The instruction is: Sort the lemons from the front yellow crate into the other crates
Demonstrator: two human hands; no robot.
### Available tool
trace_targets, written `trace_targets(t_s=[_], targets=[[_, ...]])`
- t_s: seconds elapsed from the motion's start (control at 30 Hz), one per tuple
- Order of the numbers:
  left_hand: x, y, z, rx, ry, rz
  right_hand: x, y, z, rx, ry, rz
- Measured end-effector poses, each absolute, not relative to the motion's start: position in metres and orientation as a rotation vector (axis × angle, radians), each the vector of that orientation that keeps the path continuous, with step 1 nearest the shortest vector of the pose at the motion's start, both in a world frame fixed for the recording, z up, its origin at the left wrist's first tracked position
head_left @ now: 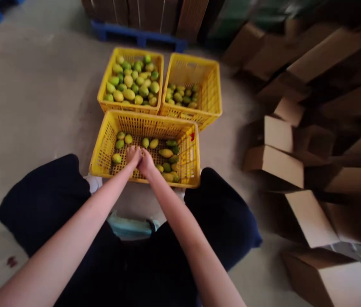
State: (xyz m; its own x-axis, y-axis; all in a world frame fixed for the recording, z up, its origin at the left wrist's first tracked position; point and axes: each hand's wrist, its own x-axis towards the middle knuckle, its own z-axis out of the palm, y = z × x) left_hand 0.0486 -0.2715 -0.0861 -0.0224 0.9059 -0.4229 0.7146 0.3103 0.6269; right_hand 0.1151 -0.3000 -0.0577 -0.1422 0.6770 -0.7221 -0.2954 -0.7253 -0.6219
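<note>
My left hand (133, 156) and my right hand (146, 163) are close together inside the front yellow crate (145, 116). Their fingers are curled inward, and whatever lies between them is hidden. Near my left hand, a few green-yellow lemons (128, 139) lie on the crate's slotted floor. To the right of my right hand, a cluster of longer yellow and green lemons (166, 153) fills that end. Two more lemons (154, 143) rest just beyond my fingertips.
Behind stand a yellow crate (103, 87) full of lemons and another yellow crate (217, 87) with a lower layer. Open cardboard boxes (282, 164) crowd the right side. A blue pallet (138, 36) bears stacked cartons at the back. My knees flank the front crate.
</note>
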Motion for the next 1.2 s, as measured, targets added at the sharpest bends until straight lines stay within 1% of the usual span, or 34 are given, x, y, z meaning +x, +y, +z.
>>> trace_targets(t_s=[0.1, 0.23, 0.3, 0.4, 0.47, 0.6, 0.7, 0.83, 0.9, 1.0, 1.03, 1.1, 1.17, 1.2], targets=[[0.043, -0.249, -0.111, 1.383, 1.918, 0.165, 0.123, -0.279, -0.080, -1.637, -0.496, 2.010], [0.024, -0.239, -0.145, 1.313, 1.860, -0.027, 0.147, -0.262, -0.110, -1.885, -0.808, 2.000], [0.009, -0.243, -0.160, 1.247, 1.827, -0.143, 0.171, -0.255, -0.125, -2.051, -1.046, 1.844], [-0.013, -0.248, -0.179, 1.155, 1.832, -0.283, 0.214, -0.240, -0.147, -2.274, -1.401, 1.480], [-0.023, -0.249, -0.188, 1.113, 1.849, -0.340, 0.239, -0.230, -0.161, -2.380, -1.586, 1.309], [-0.025, -0.249, -0.193, 1.073, 1.844, -0.364, 0.260, -0.216, -0.180, -2.510, -1.894, 1.137], [-0.017, -0.251, -0.185, 1.062, 1.876, -0.336, 0.254, -0.209, -0.177, -2.540, -2.069, 1.084], [-0.007, -0.249, -0.167, 1.098, 2.038, -0.298, 0.239, -0.203, -0.143, -2.609, -2.138, 1.084], [-0.001, -0.245, -0.161, 1.138, 2.046, -0.292, 0.239, -0.206, -0.114, -2.573, -2.156, 1.053], [0.017, -0.244, -0.159, 1.178, 1.900, -0.314, 0.251, -0.223, -0.058, -2.408, -2.041, 1.048], [0.026, -0.246, -0.160, 1.188, 1.817, -0.322, 0.257, -0.232, -0.038, -2.336, -1.931, 1.105], [0.046, -0.253, -0.163, 1.219, 1.637, -0.320, 0.268, -0.253, 0.002, -2.158, -1.611, 1.328], [0.064, -0.263, -0.165, 1.280, 1.492, -0.261, 0.275, -0.280, 0.037, -1.947, -1.159, 1.616], [0.072, -0.267, -0.166, 1.325, 1.429, -0.213, 0.278, -0.295, 0.051, -1.829, -0.917, 1.707]])
